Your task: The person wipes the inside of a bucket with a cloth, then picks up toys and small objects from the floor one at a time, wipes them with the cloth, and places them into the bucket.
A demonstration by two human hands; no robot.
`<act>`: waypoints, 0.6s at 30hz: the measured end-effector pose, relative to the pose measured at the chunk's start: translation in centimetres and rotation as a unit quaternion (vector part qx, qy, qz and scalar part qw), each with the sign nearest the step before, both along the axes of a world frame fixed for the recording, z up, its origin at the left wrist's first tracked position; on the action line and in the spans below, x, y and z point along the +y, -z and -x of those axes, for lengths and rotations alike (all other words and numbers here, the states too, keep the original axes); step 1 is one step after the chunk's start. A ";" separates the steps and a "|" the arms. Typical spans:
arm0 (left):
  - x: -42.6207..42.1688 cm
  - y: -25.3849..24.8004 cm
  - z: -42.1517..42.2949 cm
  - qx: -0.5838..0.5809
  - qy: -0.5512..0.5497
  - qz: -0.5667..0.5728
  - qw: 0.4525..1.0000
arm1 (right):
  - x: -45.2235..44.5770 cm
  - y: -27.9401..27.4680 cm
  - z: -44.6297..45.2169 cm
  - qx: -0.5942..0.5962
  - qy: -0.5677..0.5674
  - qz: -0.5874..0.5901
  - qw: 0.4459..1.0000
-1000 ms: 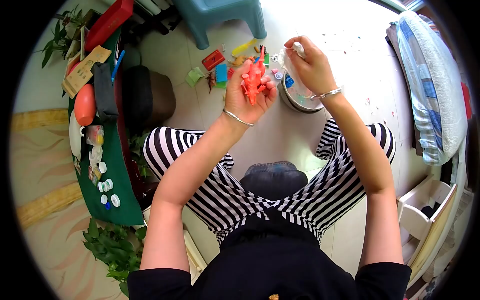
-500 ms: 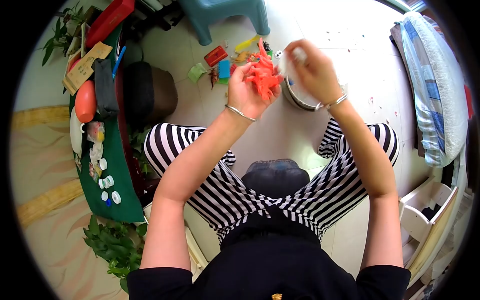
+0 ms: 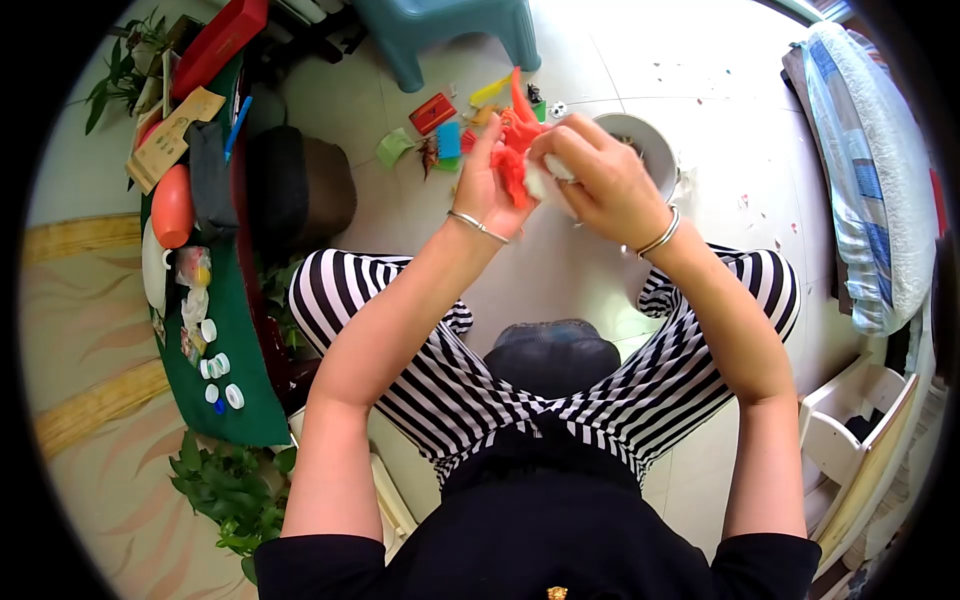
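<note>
Red toy figure (image 3: 522, 128): located just past twelve o'clock, above the floor (image 3: 545, 265), in the left hand (image 3: 486, 196), pointed end aimed at twelve. Left hand: palm inward, cupped about the toy, thumb raised along its ten-o'clock side; apparently cradled thus to steady it and leave the opposite side free. Right hand (image 3: 610, 182): bent in from four o'clock, fingertips pinching a white wad (image 3: 536, 184), seemingly held to the toy's four-o'clock side; exact contact too blurred to tell. Bucket (image 3: 655, 142): standing between one and two o'clock, partly behind the right hand; perhaps set there for easy reach. Red box (image 3: 432, 113), blue piece (image 3: 447, 140), green sheet (image 3: 395, 147): lying loose near eleven o'clock, probably set apart from the bucket. Teal stool (image 3: 450, 30): twelve o'clock, beyond the loose pieces
</note>
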State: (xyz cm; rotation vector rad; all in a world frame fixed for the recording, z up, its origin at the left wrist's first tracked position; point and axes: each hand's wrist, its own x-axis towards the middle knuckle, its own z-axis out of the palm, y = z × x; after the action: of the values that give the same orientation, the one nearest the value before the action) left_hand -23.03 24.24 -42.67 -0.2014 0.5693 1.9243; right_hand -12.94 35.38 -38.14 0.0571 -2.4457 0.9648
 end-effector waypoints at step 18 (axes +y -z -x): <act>-1.1 0.9 0.9 -0.015 0.022 0.050 0.998 | 2.6 1.9 0.3 -0.014 0.096 -0.048 0.994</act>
State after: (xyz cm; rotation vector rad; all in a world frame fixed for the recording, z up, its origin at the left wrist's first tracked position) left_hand -23.95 23.12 -43.55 -0.2783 0.6461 1.8497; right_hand -13.24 37.96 -40.09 -0.1578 -2.4686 0.7680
